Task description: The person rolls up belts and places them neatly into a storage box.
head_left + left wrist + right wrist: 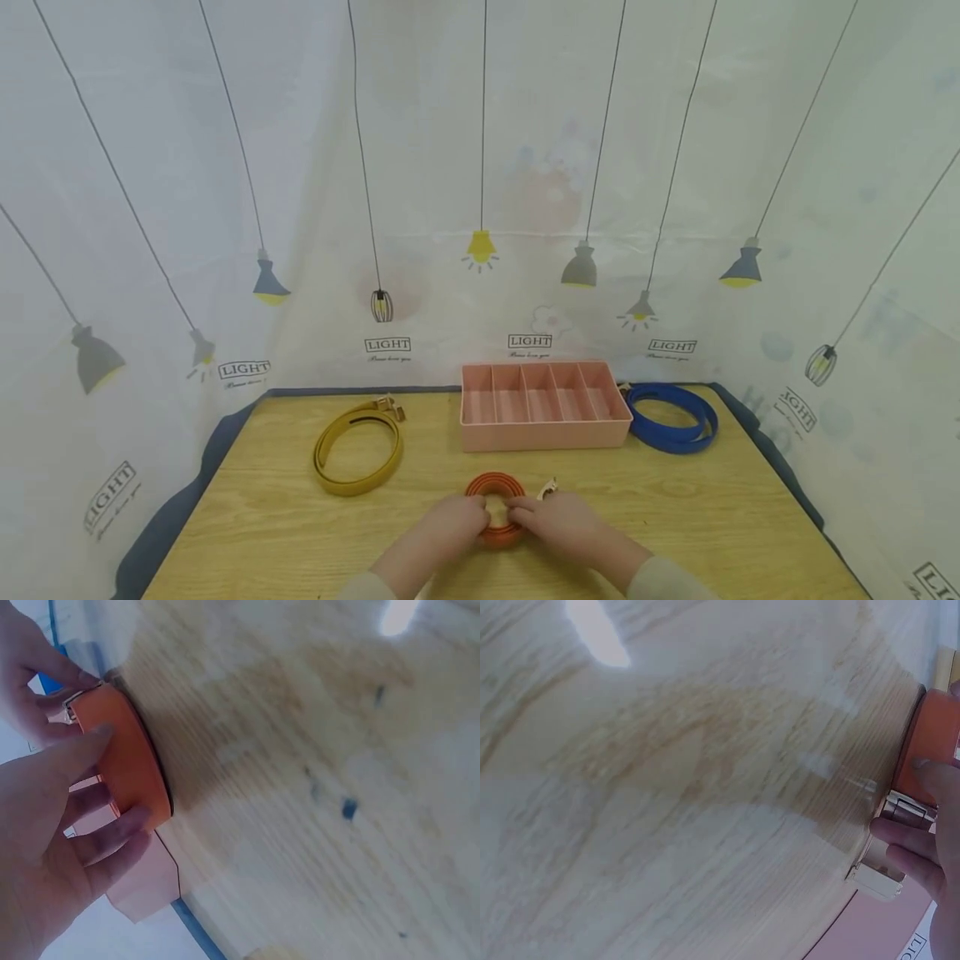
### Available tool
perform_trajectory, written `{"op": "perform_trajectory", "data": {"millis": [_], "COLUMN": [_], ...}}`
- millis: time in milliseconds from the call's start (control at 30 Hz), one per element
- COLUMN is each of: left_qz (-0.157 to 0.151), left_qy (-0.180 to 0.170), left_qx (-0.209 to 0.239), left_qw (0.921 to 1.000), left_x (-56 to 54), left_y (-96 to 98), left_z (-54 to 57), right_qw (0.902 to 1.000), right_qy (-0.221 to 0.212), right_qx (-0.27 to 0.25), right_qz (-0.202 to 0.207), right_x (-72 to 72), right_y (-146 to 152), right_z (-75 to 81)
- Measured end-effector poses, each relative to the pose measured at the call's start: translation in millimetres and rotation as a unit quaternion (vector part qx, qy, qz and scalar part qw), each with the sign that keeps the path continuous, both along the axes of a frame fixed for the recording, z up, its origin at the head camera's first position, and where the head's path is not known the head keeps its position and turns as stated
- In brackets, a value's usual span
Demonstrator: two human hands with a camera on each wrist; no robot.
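Note:
An orange belt (495, 482), rolled into a tight coil of several layers, stands on its edge on the table in front of me. My left hand (459, 527) grips its left side, the thumb lying on the outer orange face in the left wrist view. On the right side my right hand (564, 523) holds the coil, its thumb against the strap (930, 727). The belt's gold-coloured buckle (881, 874) sticks out beside the right fingers. In the head view that buckle shows partly behind the right hand.
A pink tray (543, 436) with several compartments stands behind the coil. To its right lies a coiled blue belt (667, 433), close to the tray's side. A coiled yellow belt (356, 483) with a buckle lies at the left. Patterned white cloth (420, 167) surrounds the wooden table (262, 517).

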State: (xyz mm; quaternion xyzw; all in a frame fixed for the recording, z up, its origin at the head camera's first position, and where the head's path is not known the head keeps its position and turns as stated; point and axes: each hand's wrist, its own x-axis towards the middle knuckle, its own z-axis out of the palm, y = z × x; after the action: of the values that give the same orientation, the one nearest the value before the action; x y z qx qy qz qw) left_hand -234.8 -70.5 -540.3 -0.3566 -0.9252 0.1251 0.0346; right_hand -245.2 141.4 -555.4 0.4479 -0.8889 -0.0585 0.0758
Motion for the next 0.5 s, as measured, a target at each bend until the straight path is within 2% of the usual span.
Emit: {"op": "perform_trajectory", "data": {"millis": [67, 133, 200, 333, 500], "left_qz": [-0.004, -0.01, -0.013, 0.005, 0.027], "left_qy": [-0.008, -0.02, -0.024, -0.034, -0.01], "left_qx": [0.02, 0.028, 0.021, -0.004, -0.013], "left_qw": [0.9998, 0.9994, 0.9994, 0.9994, 0.9995], "left_x": [4.2, 6.4, 6.7, 6.3, 8.2], "left_y": [-1.1, -0.9, 1.2, 8.4, 14.1], "left_z": [5.4, 5.7, 2.8, -2.7, -4.0], "right_qw": [1.0, 0.9999, 0.9998, 0.9997, 0.9997], "right_qy": [0.009, 0.015, 0.02, 0.023, 0.018], "right_qx": [-0.002, -0.007, -0.008, -0.005, 0.001], "right_qz": [-0.003, -0.004, -0.006, -0.013, -0.019], "right_x": [-0.6, -0.8, -0.8, -0.9, -2.8], "right_y": [-1.4, -2.7, -4.0, -6.5, -8.4], "right_z": [0.1, 0.2, 0.5, 0.7, -0.7]}}
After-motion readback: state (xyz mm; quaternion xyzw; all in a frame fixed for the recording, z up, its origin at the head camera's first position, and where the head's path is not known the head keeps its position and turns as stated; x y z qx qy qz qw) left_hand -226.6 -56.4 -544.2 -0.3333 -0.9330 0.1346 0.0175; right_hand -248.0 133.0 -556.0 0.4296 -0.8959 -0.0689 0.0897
